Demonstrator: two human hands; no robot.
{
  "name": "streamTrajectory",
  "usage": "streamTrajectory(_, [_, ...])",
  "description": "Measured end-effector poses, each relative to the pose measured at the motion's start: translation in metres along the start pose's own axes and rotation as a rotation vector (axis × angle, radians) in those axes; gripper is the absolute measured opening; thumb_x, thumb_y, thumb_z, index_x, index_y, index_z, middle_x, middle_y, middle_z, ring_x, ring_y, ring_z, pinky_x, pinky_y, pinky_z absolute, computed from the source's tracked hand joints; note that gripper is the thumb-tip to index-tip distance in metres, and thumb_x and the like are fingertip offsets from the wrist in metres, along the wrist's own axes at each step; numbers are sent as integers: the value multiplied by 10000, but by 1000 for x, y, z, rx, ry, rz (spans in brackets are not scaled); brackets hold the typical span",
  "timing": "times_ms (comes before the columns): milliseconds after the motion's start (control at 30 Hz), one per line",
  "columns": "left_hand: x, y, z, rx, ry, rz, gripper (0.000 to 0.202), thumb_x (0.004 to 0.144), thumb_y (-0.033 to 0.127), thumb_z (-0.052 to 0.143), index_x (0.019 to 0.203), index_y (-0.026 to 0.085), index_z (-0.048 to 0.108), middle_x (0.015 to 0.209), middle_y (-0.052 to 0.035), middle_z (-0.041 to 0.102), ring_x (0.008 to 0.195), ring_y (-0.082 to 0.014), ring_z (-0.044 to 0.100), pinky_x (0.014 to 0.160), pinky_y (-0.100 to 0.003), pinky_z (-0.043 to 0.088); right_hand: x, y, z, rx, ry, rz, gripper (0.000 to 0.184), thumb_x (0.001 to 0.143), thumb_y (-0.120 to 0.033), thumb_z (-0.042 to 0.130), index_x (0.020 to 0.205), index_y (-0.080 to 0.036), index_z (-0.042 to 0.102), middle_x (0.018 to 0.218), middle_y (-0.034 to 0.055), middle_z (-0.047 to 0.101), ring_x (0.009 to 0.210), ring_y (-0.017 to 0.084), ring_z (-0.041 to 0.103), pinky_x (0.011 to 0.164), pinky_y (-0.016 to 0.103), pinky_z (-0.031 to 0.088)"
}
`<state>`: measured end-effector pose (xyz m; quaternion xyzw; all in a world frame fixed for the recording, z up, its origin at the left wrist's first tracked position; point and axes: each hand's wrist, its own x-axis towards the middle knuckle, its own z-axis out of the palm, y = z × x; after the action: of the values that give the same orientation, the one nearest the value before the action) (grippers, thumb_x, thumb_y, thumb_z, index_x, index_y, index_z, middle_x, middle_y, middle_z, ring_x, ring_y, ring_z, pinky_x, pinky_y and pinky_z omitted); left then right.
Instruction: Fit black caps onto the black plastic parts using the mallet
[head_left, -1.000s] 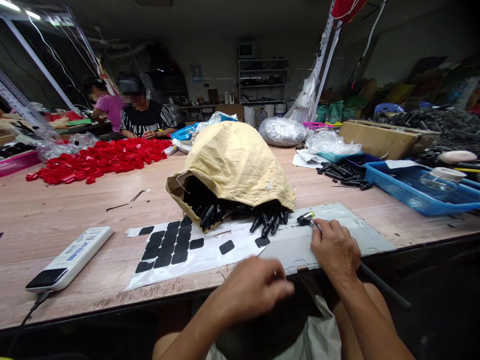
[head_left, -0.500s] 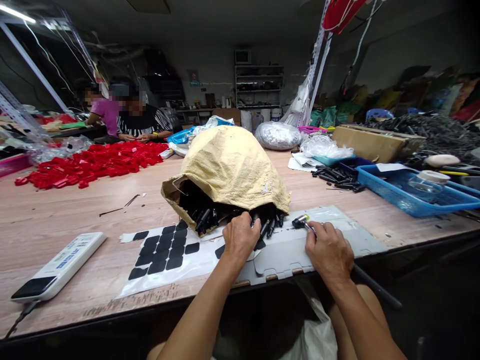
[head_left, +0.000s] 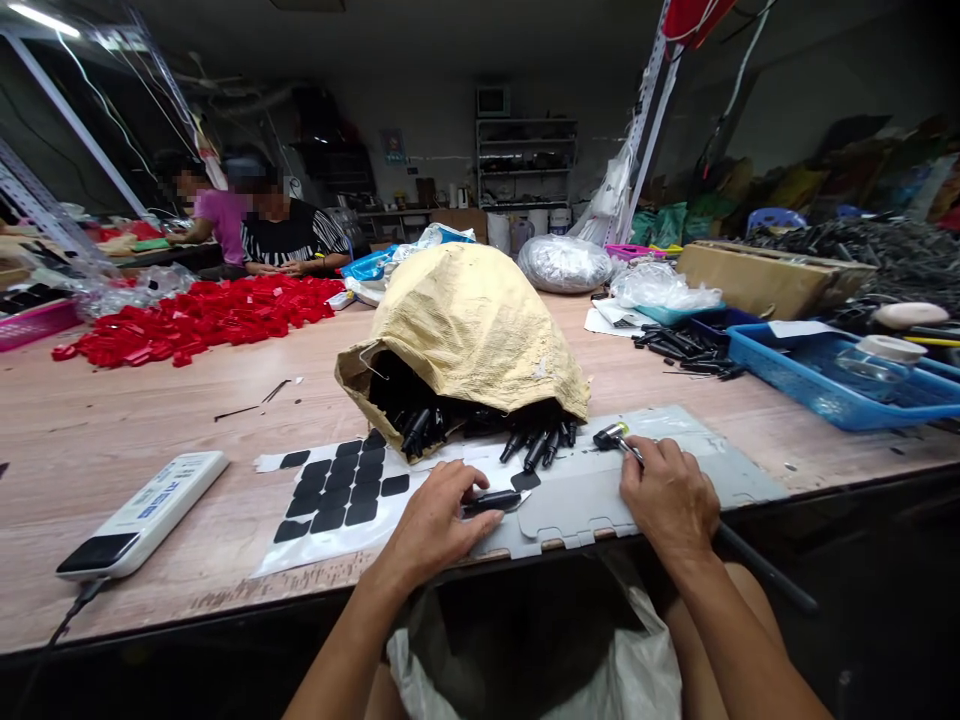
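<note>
My left hand (head_left: 439, 515) is closed on a black tube-like piece (head_left: 496, 500), thumb and fingers on either side of its left end. The piece lies low over the grey board (head_left: 574, 515) at the table's front edge. My right hand (head_left: 670, 490) grips a small hammer (head_left: 611, 435) by its handle. Its dark head with a yellow-green face rests on the board, and the handle's dark end juts past the table edge. Several similar black pieces (head_left: 536, 448) spill from the mouth of a yellow woven sack (head_left: 469, 320). A sheet of black rounded-square stickers (head_left: 330, 498) lies left of my left hand.
A white power strip (head_left: 146, 515) with a cable lies at the left. Red parts (head_left: 202, 315) are heaped behind it, near two seated people. To the right stand a blue tray (head_left: 832, 385), more black pieces (head_left: 682, 350) and a cardboard box (head_left: 754, 280).
My left hand has come back from the sack's mouth toward the table edge, bringing a black tube-like piece with it. My right hand stays on the hammer. The view has shifted slightly.
</note>
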<state>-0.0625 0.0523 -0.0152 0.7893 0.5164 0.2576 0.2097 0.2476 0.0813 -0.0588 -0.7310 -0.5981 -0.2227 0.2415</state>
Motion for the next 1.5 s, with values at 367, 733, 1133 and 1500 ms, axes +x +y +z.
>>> streamTrajectory(367, [11, -5, 5, -195, -9, -95, 164, 758, 258, 802, 898, 220, 725, 933, -15, 675, 962, -222, 572, 836, -323, 412, 8, -9, -33, 430, -43, 82, 284, 984, -305, 529, 1171, -199, 715, 1018, 74, 697, 932, 223, 634, 771, 335, 441])
streamTrajectory(733, [13, -8, 9, -175, 1, -93, 163, 739, 263, 812, 829, 208, 687, 882, -2, 645, 920, -210, 551, 790, -305, 399, -41, -98, -79, 925, -231, -268, 301, 1022, -256, 477, 1228, -238, 696, 954, 59, 698, 892, 190, 661, 800, 303, 517])
streamTrajectory(1133, [11, -10, 11, -208, 19, -106, 166, 731, 246, 811, 865, 220, 717, 892, -4, 660, 929, -212, 561, 802, -309, 415, -46, -91, -77, 844, -294, -260, 304, 1028, -260, 469, 1225, -259, 702, 933, 39, 690, 863, 177, 649, 769, 291, 501])
streamTrajectory(1500, [11, -6, 7, -187, 10, -80, 147, 764, 299, 795, 878, 224, 737, 903, -20, 674, 940, -226, 572, 828, -323, 432, 13, 1, -35, 347, -137, 72, 244, 939, -330, 592, 1098, -255, 761, 1009, 46, 724, 865, 216, 644, 713, 336, 420])
